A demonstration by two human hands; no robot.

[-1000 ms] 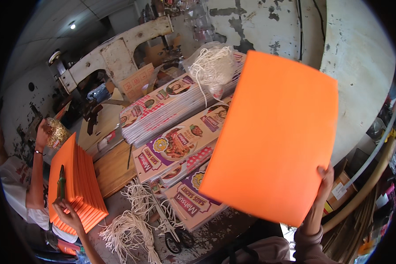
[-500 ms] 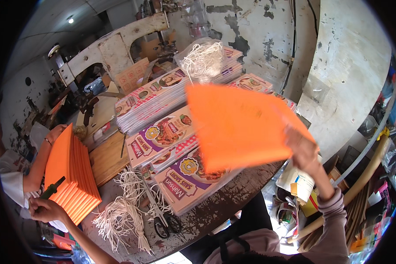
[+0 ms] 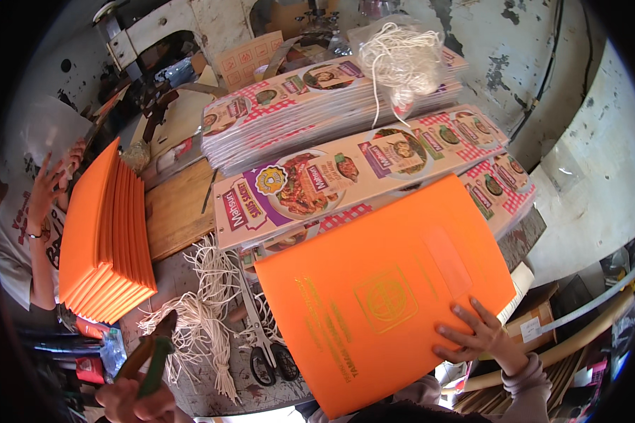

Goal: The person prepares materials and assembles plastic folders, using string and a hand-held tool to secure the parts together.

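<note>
A large orange folder (image 3: 360,303) with gold print and a pale rectangular panel lies over the printed boards at the table's near side. My right hand (image 3: 480,338) rests on the folder's right part, its fingers spread flat. At the lower left, my left hand (image 3: 137,400) is closed round a green-handled tool (image 3: 155,366) with a brownish part; its exact kind is unclear. Between the hands lie black-handled scissors (image 3: 264,352), blades pointing away, beside bundles of white string (image 3: 212,338). The folder covers part of the nearest boards.
Orange folders (image 3: 106,240) stand stacked at the left, in front of a co-worker's hands (image 3: 53,183) near a clear plastic sheet (image 3: 53,127). Behind are plastic-wrapped printed boards (image 3: 317,106), topped by a bag of white string (image 3: 402,56). Cardboard and poles crowd the right.
My right hand has brought the orange folder down onto the boards and spread its fingers over it. My left hand has moved right and nearer with the green tool. The co-worker's hand left the stack.
</note>
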